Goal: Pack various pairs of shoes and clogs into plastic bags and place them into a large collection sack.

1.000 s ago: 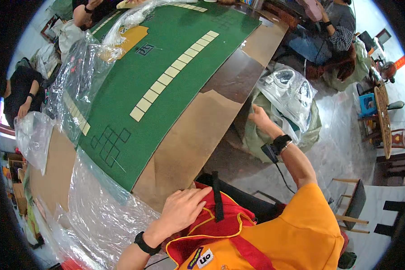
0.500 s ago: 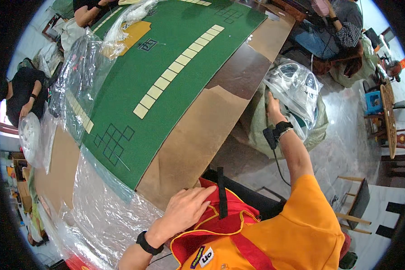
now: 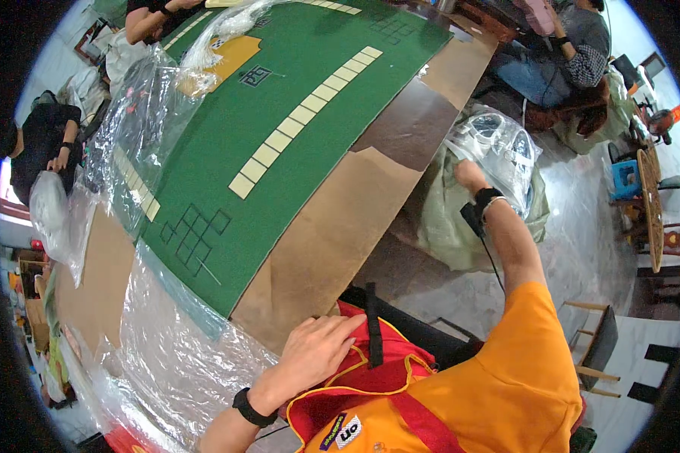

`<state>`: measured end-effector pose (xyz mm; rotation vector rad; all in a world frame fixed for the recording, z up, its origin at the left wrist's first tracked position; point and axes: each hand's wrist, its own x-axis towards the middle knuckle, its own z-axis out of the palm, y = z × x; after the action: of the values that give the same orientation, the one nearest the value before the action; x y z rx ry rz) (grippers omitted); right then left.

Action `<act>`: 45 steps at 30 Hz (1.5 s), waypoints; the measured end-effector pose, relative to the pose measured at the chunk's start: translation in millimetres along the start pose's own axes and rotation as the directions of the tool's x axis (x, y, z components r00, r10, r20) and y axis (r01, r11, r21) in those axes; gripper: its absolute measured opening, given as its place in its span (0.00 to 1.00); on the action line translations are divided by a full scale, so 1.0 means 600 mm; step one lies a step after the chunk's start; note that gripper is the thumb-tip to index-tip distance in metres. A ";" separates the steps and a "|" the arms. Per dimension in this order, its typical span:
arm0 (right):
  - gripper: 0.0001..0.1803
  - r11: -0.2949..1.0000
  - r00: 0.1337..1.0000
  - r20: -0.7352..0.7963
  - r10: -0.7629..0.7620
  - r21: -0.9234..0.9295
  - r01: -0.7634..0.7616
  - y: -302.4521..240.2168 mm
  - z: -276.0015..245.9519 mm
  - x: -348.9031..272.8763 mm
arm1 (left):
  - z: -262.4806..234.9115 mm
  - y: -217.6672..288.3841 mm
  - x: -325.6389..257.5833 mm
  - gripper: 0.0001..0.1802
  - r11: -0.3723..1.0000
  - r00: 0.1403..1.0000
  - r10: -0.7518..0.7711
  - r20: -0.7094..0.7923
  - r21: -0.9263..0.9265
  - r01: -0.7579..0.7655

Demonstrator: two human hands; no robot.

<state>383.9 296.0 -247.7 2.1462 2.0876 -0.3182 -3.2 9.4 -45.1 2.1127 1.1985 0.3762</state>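
Compared with half a second ago, the right hand (image 3: 470, 176) has its fingers drawn in instead of stretched out, at the near edge of a clear plastic bag (image 3: 510, 147). Its fingertips are hidden, so whether they grip the plastic cannot be told. The bag, with something white and black inside, lies on top of a pale green sack (image 3: 449, 230) to the right of the table's brown covering (image 3: 310, 245). The left hand (image 3: 317, 351) lies over the red apron (image 3: 397, 340), fingers nearly straight and together, tips near a black strap (image 3: 372, 328); any pinch is unclear.
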 end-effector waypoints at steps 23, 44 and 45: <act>0.18 0.042 0.946 -0.249 0.208 0.969 0.245 -0.120 -0.245 -0.164 | 0.005 0.001 0.003 0.17 0.999 1.000 0.007 -0.017 0.049 -0.006; 0.39 0.764 0.995 -0.019 0.098 0.643 -0.062 0.004 -0.210 -0.115 | 0.013 -0.004 0.005 0.17 0.992 0.998 0.050 -0.027 0.120 -0.046; 0.40 0.627 0.998 0.049 0.037 0.777 -0.061 -0.037 -0.218 -0.144 | 0.013 -0.007 -0.002 0.18 0.993 1.000 0.020 -0.008 0.120 -0.019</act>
<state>368.0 244.2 -98.8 2.5558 2.0763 -1.4947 -2.5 7.0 -53.5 2.2286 1.2345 0.3308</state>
